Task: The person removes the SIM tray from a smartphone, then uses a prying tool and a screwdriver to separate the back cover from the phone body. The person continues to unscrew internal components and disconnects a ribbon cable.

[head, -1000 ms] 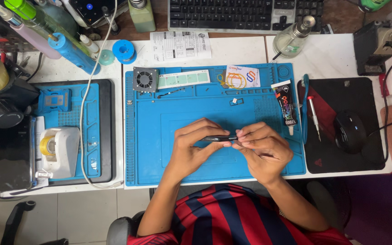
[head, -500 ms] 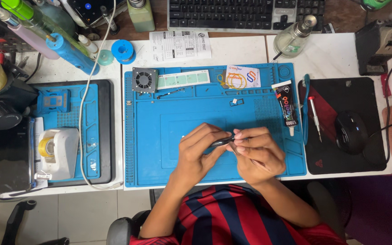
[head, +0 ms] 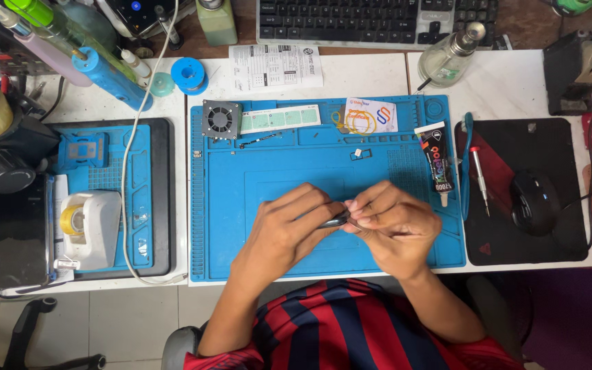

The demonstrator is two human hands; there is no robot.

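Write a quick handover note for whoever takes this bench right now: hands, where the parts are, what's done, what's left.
Left hand: closed on a small dark slim part above the blue silicone work mat.
Right hand: fingertips pinched at the same part's end; whether it holds a tool cannot be told.
Nearby: black glue tube at the mat's right edge, small screwdriver on the black mouse pad, small square fan at the mat's top left.
Done: part picked up, off the mat.
Left: the fine work on the part; its state is hidden by fingers.
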